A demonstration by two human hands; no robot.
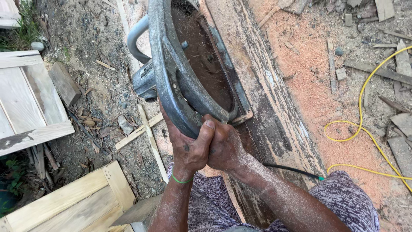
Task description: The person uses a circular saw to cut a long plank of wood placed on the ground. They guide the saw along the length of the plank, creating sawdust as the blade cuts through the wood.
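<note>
A large grey metal circular saw (171,68) rests on a long weathered wooden beam (262,86) that runs from the top centre down to the right. My left hand (186,144) is wrapped around the lower end of the saw's curved metal guard. Beside it, touching it, my right hand (225,146) grips the same end of the saw. Both forearms are dusted with sawdust, and a green band circles my left wrist. The blade itself is hidden inside the guard.
A yellow cable (365,124) loops over orange sawdust at the right, joined to a black cord (292,170). Pale wooden frames (30,107) (73,199) lie on the dirt at the left. Thin wood strips (150,137) and scraps litter the ground.
</note>
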